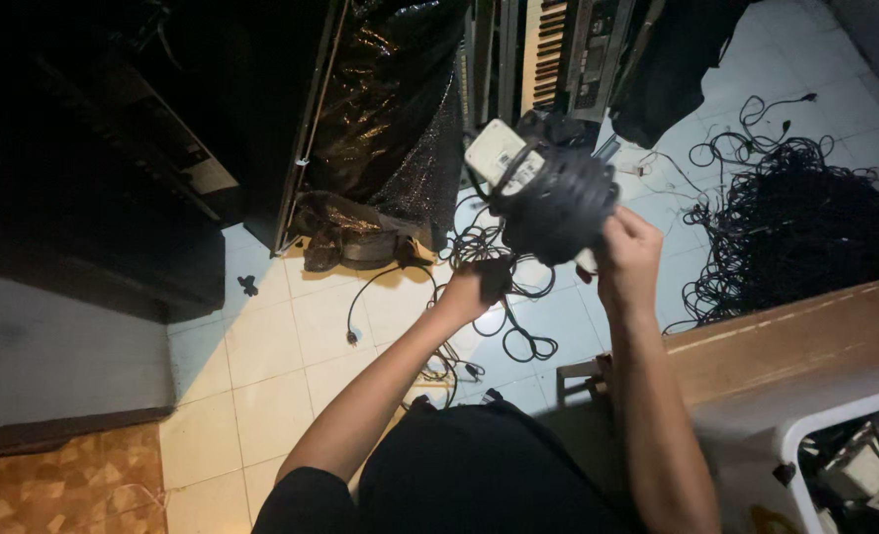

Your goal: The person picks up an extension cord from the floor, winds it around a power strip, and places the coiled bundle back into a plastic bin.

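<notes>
Hands, left hand (474, 289) and right hand (625, 252), gripping coiled black cable bundle (556, 203)

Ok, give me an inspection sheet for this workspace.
Surface: pale tiled floor, partly in shadow.
Job's things: coiled dark cable bundle with a white power adapter on it, held up.
Clutter: crumpled dark bag; white bin of parts at lower right.
Hands: right hand grips the bundle; left hand holds a dark cable end below it.
Cables: big tangled black pile; loose cords on the floor.
Surroundings: keyboard instrument, dark cabinet, wooden board.
</notes>
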